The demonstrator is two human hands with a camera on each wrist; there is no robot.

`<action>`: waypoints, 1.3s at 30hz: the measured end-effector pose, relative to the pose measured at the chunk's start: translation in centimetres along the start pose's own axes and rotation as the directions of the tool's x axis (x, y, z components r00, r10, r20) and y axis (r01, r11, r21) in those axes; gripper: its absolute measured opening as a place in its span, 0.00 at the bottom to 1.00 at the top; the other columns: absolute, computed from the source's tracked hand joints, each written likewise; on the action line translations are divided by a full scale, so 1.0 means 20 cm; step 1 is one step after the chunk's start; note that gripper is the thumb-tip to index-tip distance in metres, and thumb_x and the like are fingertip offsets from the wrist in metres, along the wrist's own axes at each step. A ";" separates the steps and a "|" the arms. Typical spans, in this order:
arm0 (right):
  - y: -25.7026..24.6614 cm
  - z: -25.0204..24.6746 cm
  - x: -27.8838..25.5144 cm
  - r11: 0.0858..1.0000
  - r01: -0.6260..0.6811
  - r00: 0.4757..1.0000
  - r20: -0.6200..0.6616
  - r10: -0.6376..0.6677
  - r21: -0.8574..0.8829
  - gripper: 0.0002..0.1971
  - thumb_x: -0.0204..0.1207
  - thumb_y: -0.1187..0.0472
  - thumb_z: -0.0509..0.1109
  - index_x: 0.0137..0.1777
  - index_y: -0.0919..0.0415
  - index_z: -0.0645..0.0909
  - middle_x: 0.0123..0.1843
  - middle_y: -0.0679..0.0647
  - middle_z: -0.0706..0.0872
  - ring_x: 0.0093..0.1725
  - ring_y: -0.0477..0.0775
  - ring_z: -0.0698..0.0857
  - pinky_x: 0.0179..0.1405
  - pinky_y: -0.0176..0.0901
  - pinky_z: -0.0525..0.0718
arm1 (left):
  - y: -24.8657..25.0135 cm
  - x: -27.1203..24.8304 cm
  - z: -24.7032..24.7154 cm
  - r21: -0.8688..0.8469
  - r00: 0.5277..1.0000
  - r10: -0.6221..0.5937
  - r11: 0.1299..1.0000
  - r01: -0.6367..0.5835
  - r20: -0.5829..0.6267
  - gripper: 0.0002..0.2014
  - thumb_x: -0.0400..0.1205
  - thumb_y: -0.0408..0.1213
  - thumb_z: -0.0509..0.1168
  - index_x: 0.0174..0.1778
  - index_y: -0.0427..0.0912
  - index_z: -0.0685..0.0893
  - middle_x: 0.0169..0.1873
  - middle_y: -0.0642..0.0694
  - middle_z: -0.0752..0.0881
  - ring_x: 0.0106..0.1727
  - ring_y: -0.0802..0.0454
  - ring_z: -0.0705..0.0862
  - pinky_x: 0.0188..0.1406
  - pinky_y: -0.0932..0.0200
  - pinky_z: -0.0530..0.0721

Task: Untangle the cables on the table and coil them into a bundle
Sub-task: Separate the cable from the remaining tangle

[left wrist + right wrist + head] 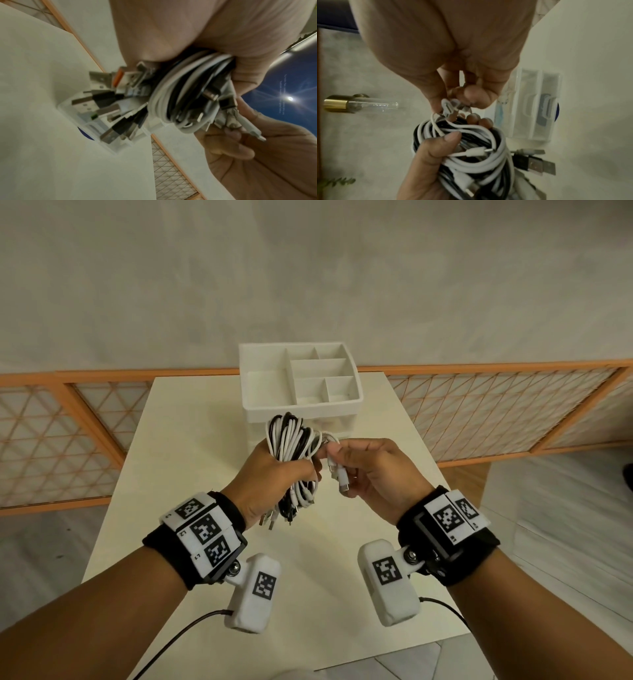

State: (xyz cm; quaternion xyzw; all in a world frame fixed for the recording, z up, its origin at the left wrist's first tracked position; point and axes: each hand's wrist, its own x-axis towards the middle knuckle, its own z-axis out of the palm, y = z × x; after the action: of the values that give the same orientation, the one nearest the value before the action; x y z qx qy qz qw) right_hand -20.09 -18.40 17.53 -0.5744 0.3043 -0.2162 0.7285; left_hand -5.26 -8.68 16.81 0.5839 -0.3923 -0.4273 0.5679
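Note:
A coil of white and black cables (291, 440) is gripped in my left hand (274, 474) above the middle of the table, its loops rising above the fist and USB plugs (270, 520) hanging below. The left wrist view shows the coil (171, 94) and its plugs (102, 102) close up. My right hand (359, 463) sits just right of the coil and pinches several white cable ends (337, 474) between thumb and fingers. In the right wrist view those ends (450, 108) lead into the coil (471, 148), which my left thumb (440, 146) presses.
A white compartment organizer (301, 405) with drawers stands at the table's far edge, right behind the coil. The cream table (171, 474) is narrow, with floor on both sides. An orange lattice railing (479, 405) runs behind it.

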 end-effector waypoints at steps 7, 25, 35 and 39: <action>0.00 0.05 0.03 0.995 0.104 0.994 -0.019 -0.104 0.010 0.14 0.80 0.66 0.72 0.52 0.83 0.84 0.42 0.78 0.84 0.34 0.61 0.81 0.31 0.41 0.84 | 0.01 0.02 0.00 0.002 0.999 0.051 0.999 -0.051 -0.002 0.13 0.68 0.29 0.68 0.44 0.48 0.88 0.36 0.39 0.87 0.40 0.45 0.85 0.40 0.50 0.85; 0.02 0.06 0.02 0.963 0.263 0.964 -0.022 -0.265 -0.067 0.11 0.77 0.67 0.76 0.53 0.76 0.87 0.46 0.69 0.91 0.43 0.70 0.89 0.47 0.55 0.89 | 0.00 0.02 0.00 -0.135 0.991 0.090 0.988 -0.077 0.095 0.17 0.73 0.29 0.67 0.58 0.32 0.86 0.54 0.28 0.88 0.56 0.39 0.88 0.52 0.46 0.86; 0.03 0.04 0.03 0.962 0.273 0.961 -0.038 -0.273 -0.009 0.05 0.72 0.63 0.77 0.41 0.65 0.87 0.33 0.59 0.86 0.32 0.56 0.82 0.36 0.46 0.81 | 0.01 0.02 0.00 -0.181 0.990 0.069 0.982 -0.046 0.122 0.14 0.73 0.28 0.69 0.56 0.36 0.88 0.41 0.35 0.88 0.47 0.40 0.88 0.52 0.47 0.87; 0.03 0.05 0.03 0.957 0.277 0.958 -0.045 -0.282 -0.090 0.09 0.75 0.61 0.76 0.43 0.69 0.86 0.32 0.59 0.85 0.30 0.54 0.81 0.32 0.47 0.77 | 0.02 0.01 0.01 -0.188 0.988 0.087 0.980 -0.061 0.129 0.11 0.74 0.28 0.68 0.51 0.34 0.87 0.39 0.36 0.88 0.45 0.40 0.88 0.48 0.49 0.87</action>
State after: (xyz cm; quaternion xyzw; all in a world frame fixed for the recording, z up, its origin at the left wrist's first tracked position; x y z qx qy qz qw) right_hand -18.94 -17.92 17.05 -0.6347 0.2496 -0.3209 0.6572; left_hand -5.34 -8.93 17.13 0.4834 -0.4106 -0.4792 0.6067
